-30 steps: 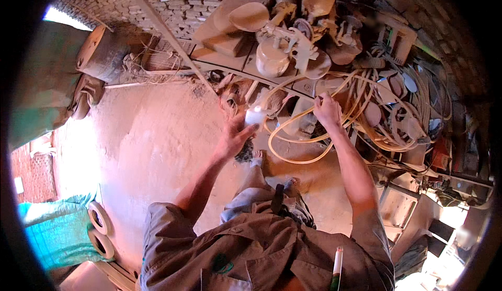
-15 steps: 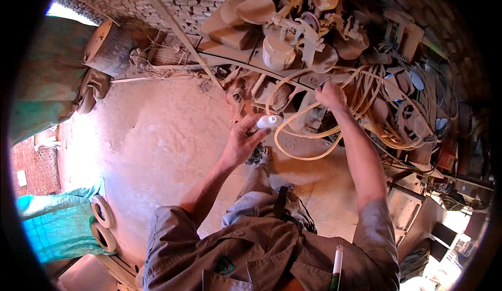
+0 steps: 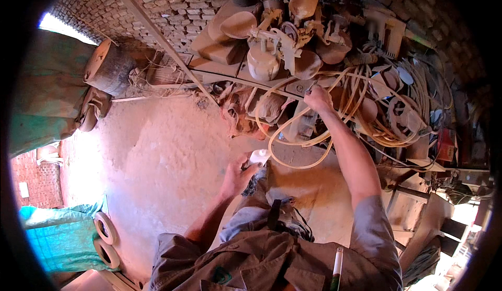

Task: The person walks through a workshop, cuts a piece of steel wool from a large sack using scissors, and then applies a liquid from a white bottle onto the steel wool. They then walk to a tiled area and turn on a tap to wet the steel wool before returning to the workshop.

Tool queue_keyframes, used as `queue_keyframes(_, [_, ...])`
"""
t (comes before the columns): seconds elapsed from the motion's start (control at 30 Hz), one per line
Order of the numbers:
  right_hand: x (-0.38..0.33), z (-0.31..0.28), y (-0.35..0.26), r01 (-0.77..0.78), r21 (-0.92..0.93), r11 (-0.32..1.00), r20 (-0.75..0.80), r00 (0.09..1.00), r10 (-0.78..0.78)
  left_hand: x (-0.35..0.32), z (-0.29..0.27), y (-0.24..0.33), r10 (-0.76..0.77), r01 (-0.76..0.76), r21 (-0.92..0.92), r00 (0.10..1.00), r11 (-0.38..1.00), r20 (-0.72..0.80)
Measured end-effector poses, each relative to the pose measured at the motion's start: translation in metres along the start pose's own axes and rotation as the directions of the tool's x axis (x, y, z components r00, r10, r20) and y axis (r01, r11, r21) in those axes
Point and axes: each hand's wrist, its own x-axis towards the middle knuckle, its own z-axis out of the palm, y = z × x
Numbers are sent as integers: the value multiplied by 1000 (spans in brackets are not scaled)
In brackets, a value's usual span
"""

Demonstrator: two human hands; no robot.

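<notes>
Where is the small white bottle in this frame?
The white bottle is in the left hand, near the head view's centre, just left of the yellowish hose loop.

A bottle (image 3: 258, 158) is in my left hand (image 3: 237, 176), in front of me; my right hand (image 3: 318, 100) is farther forward and to the right, near the front edge of a shelf (image 3: 213, 65). Between them are loops of hose (image 3: 299, 166), with more hose to the right. On the shelf stands a pot (image 3: 263, 65), a brick wall (image 3: 183, 11) behind it. Far left is a drum (image 3: 111, 70); nearer left, two rings (image 3: 111, 229) beside a sheet (image 3: 65, 240).
</notes>
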Motion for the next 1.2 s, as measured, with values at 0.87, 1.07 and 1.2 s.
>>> queue_keyframes(0.87, [-387,63,158,-150,886,-439,265,940,214,-23,134,8,41,-26,-32,686,999,726])
queue_keyframes(1.07, [-593,62,224,191,940,-284,34,774,632,-135,268,21,-121,155,93,184,984,976])
queue_keyframes(1.2, [-707,83,248,370,903,-219,-54,603,796,-237,351,-4,-201,57,203,-45,978,979])
